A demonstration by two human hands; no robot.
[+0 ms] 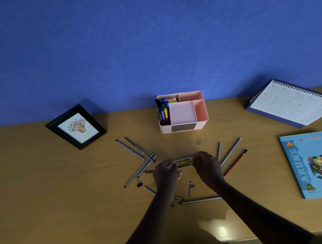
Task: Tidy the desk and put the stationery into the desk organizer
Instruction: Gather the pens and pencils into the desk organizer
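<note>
A pink desk organizer [200, 124] stands at the back centre of the wooden desk, with several markers [163, 111] in its left compartment. My left hand [166, 173] and my right hand [207, 165] together hold a small yellowish box [184, 162] just above the desk, one hand at each end. Several grey pencils lie scattered around: a group at the left [138, 158], a group at the right [230, 152], one near me [201, 200]. A red pencil [237, 162] lies at the right. A black binder clip [139, 184] and a paper clip [198, 141] rest on the desk.
A black picture frame [75, 127] leans at the back left. A spiral desk calendar [295, 103] stands at the back right. A blue notebook [315, 165] lies at the right. A small blue object [190, 188] lies between my forearms. The blue wall rises behind the desk.
</note>
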